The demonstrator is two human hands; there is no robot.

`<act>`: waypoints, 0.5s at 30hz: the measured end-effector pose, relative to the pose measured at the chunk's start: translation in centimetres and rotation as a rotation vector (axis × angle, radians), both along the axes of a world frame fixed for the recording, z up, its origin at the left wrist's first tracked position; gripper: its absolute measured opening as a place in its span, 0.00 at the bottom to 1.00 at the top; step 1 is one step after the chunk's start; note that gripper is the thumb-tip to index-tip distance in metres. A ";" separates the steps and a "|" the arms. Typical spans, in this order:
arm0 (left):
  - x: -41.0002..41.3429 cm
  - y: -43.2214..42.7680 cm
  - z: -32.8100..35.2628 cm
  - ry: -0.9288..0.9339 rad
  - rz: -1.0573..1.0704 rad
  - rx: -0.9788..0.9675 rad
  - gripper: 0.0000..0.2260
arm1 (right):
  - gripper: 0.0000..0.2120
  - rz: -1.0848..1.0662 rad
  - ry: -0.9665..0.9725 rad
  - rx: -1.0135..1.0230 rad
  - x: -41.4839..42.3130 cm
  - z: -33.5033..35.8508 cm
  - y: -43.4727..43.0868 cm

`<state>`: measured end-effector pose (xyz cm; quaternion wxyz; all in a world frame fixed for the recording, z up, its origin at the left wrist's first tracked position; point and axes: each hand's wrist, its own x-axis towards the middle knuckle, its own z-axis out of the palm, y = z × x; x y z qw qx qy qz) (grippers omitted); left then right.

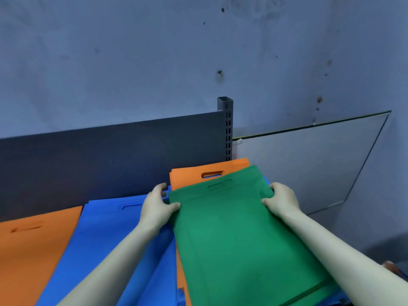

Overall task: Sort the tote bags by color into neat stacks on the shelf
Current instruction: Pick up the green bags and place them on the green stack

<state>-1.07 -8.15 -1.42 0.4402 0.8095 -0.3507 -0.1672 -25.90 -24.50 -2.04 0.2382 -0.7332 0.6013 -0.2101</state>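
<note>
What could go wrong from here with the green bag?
1. The green bag lies on an orange bag; pulling it may drag that one askew.
2. The left hand and right hand grip only its upper sides, so the lower half may sag and fold.

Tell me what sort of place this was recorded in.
Likely a shop stockroom: a dark metal shelf unit with a slotted upright, flat tote bags stacked on it beside the held green tote bag, and a glass pane against a stained wall.
</note>
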 end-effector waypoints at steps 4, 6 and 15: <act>0.1 1.5 0.0 0.474 0.035 -0.129 0.24 | 0.04 -0.071 -0.269 -0.006 -0.7 -0.6 -0.5; -0.1 2.0 0.2 0.521 0.021 -0.137 0.18 | 0.04 -0.101 -0.380 0.044 -0.7 -0.6 -0.8; -0.2 2.4 0.5 0.375 -0.102 -0.108 0.07 | 0.11 -0.173 -0.781 0.211 0.0 0.1 0.3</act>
